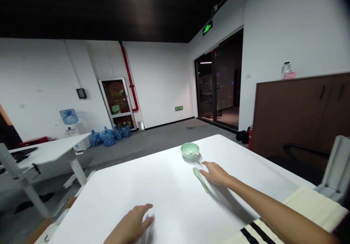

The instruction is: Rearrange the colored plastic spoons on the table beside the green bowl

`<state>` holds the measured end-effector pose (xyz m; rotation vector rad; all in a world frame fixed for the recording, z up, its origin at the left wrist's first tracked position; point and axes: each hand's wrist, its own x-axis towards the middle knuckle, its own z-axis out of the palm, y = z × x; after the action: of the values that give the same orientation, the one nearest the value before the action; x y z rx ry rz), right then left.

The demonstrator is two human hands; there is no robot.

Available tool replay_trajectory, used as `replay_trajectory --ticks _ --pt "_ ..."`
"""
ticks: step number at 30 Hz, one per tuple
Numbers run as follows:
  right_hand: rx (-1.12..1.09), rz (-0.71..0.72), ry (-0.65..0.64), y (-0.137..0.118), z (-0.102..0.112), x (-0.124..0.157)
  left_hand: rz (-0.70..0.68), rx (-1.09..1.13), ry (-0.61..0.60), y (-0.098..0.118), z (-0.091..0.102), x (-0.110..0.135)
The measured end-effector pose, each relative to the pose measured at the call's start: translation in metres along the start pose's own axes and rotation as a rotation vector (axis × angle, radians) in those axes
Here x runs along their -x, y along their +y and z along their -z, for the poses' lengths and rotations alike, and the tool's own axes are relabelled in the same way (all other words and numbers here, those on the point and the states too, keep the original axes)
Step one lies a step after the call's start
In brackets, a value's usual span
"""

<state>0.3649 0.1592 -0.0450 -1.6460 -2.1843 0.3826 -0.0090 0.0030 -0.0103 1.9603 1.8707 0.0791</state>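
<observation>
A pale green ceramic bowl (190,150) stands near the far edge of the white table (153,185), with a small pale object inside it. A matching pale green ceramic spoon (201,179) lies on the tabletop just in front of the bowl. My right hand (216,173) rests palm down with its fingertips right beside the spoon's upper end, holding nothing. I cannot tell whether they touch it. My left hand (133,222) lies palm down at the near edge of the table, holding nothing, well away from the bowl and spoon.
A striped cream cloth (290,218) lies at the near right, beside a black chair (300,156) and a brown cabinet (295,116). A second white desk (49,149) stands to the left. Several blue water jugs (108,136) sit on the floor beyond it.
</observation>
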Motion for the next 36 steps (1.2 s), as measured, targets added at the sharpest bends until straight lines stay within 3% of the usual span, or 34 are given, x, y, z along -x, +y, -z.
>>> replay_trajectory --ticks 12,24,36 --pt "-0.027 0.014 -0.073 -0.014 -0.009 -0.001 0.001 -0.017 0.002 0.001 0.001 0.002" --pt "-0.051 0.026 -0.032 -0.002 -0.011 -0.009 0.006 -0.025 -0.021 0.003 0.003 0.002" --pt "-0.070 0.080 0.014 -0.014 -0.001 -0.012 0.011 -0.025 -0.008 0.002 0.002 0.003"
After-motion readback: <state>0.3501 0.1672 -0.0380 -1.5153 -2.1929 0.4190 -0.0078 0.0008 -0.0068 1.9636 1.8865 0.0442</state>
